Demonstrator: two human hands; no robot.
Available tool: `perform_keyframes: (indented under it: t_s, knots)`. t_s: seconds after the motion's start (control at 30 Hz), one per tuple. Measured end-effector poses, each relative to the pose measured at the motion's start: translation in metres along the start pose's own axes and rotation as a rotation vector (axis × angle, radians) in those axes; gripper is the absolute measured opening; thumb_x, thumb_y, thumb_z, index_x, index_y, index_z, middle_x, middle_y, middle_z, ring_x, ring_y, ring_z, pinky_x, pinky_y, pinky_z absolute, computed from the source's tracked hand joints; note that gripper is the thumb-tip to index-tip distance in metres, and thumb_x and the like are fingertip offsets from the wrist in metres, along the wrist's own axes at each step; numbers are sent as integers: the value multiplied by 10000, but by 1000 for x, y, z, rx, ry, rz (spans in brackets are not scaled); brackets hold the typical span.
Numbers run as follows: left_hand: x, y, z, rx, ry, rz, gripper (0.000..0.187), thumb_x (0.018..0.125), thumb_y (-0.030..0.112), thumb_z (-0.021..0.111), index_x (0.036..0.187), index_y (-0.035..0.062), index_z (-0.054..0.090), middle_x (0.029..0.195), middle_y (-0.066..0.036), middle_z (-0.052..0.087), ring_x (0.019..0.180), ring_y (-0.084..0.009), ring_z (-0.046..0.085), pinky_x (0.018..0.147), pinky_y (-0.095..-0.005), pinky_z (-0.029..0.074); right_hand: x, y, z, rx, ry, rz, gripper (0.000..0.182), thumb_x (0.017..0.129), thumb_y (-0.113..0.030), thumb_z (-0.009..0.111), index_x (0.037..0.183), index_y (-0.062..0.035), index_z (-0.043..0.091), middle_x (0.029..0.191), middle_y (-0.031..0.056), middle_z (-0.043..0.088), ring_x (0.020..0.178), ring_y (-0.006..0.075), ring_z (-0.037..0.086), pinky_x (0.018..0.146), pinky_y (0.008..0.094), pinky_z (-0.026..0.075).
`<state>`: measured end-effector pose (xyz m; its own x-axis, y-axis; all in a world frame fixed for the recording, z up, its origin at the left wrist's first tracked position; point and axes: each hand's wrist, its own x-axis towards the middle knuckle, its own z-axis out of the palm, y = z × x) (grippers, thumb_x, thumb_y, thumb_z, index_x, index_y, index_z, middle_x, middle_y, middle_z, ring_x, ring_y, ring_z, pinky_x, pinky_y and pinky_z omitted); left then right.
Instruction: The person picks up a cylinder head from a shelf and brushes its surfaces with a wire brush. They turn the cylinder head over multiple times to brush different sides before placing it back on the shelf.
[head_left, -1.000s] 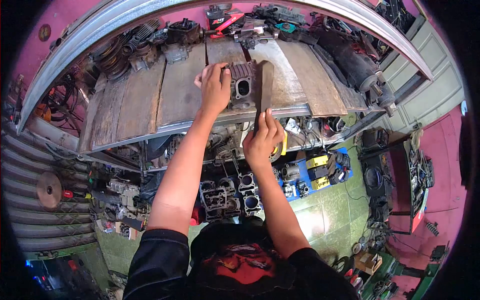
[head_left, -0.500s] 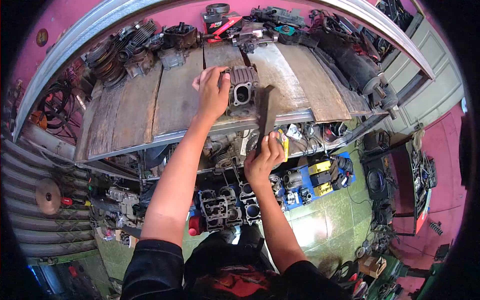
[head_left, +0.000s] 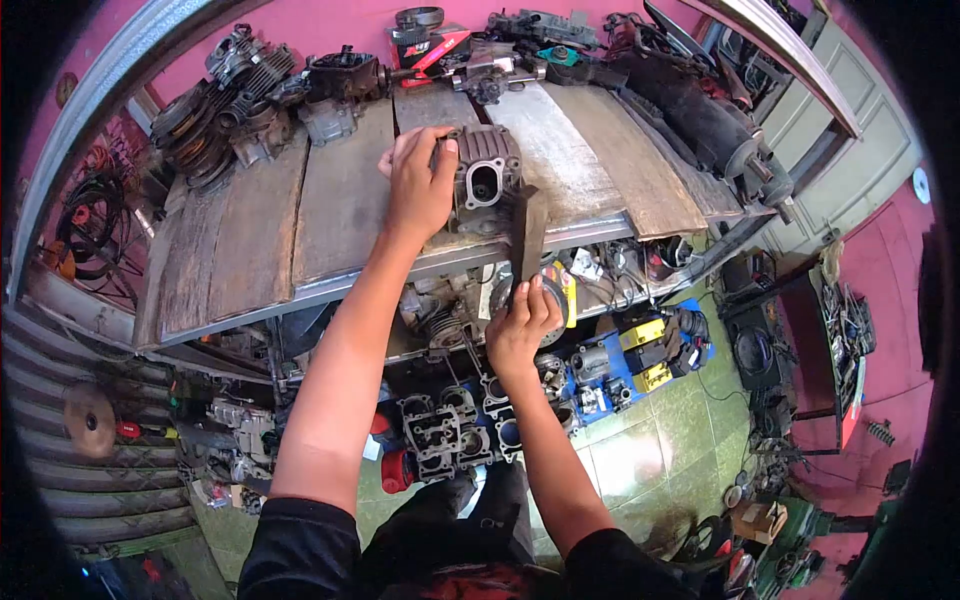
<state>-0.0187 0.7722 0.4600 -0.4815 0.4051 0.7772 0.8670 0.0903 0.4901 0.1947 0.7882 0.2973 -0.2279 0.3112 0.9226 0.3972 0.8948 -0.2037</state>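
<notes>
A finned metal engine part [head_left: 486, 150] with an oval port facing me stands near the front edge of the wooden bench [head_left: 345, 200]. My left hand [head_left: 420, 180] grips its left side, thumb toward the front. My right hand [head_left: 525, 325] is wrapped round the lower end of a dark flat bar [head_left: 530, 230]. The bar stands nearly upright, and its top end is at the lower right corner of the engine part.
Greasy engine parts [head_left: 250, 75], a red and black box [head_left: 430, 50] and a long dark muffler [head_left: 695, 110] line the bench's back. Below, several metal castings [head_left: 440, 430] and a blue mat [head_left: 590, 385] with parts and yellow boxes lie past the bench edge.
The bar's top has moved down and left, closer to the engine part. My left hand still holds the part. The whole view has shifted slightly.
</notes>
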Motion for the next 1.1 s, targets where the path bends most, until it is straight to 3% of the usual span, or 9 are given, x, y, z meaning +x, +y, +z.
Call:
perform_keyframes:
  t_s: [0.23, 0.33, 0.57, 0.67, 0.83, 0.93, 1.0, 1.1]
  knots:
    - [0, -1, 0, -13, -11, -1, 262, 1042, 282, 593, 1206, 103, 690, 1206, -122, 722, 1256, -320, 602, 1101, -504, 320, 91, -14, 16, -65, 36, 37, 654, 855, 55, 617, 1493, -14, 495, 1531, 198, 530, 1315, 374, 520, 1071, 547, 372]
    - [0, 1, -1, 10, -17, 4, 268, 1040, 281, 592, 1222, 108, 685, 1210, -127, 725, 1265, -322, 602, 1112, -506, 323, 77, -8, 34, -60, 121, -2, 632, 867, 54, 610, 1486, -11, 502, 1530, 195, 531, 1305, 379, 528, 1062, 541, 383]
    - [-3, -1, 2, -18, -23, -18, 259, 1041, 282, 596, 1227, 123, 682, 1241, -119, 715, 1273, -318, 603, 1114, -504, 332, 0, -6, 3, -84, 36, -6, 635, 850, 36, 617, 1477, -5, 526, 1536, 186, 535, 1299, 370, 537, 1042, 532, 387]
    - [-3, -1, 3, -34, -17, -20, 261, 1042, 291, 598, 1229, 130, 682, 1247, -115, 714, 1275, -315, 605, 1112, -500, 335, 24, -9, -3, -100, -7, 3, 690, 829, 109, 590, 1504, -6, 509, 1553, 203, 522, 1336, 406, 517, 1115, 530, 383]
    - [-1, -3, 2, -21, -35, -31, 271, 1044, 300, 594, 1236, 132, 684, 1253, -110, 716, 1279, -309, 605, 1109, -490, 339, 105, -21, -7, -157, -89, 0, 645, 849, 66, 599, 1487, -10, 538, 1547, 203, 544, 1354, 384, 519, 1104, 532, 380]
    - [-1, -4, 1, -9, -46, -16, 277, 1043, 305, 592, 1239, 134, 685, 1254, -109, 717, 1277, -304, 608, 1105, -486, 342, 84, -14, 5, -102, -26, -22, 625, 853, 67, 594, 1471, -13, 555, 1556, 194, 540, 1340, 378, 532, 1101, 534, 381]
    - [-2, -4, 3, -15, -24, -10, 281, 1041, 308, 591, 1242, 135, 686, 1250, -106, 720, 1268, -304, 611, 1100, -485, 343, 32, -3, 10, -120, 50, -89, 584, 891, -41, 641, 1470, -21, 565, 1574, 181, 535, 1335, 375, 552, 1038, 546, 388]
    - [-2, -3, 3, -29, -27, -26, 282, 1041, 307, 590, 1243, 135, 686, 1249, -105, 720, 1260, -304, 614, 1098, -483, 342, -16, -5, -6, -71, -20, -14, 566, 902, -32, 635, 1466, -35, 575, 1563, 177, 546, 1348, 374, 552, 1056, 548, 384]
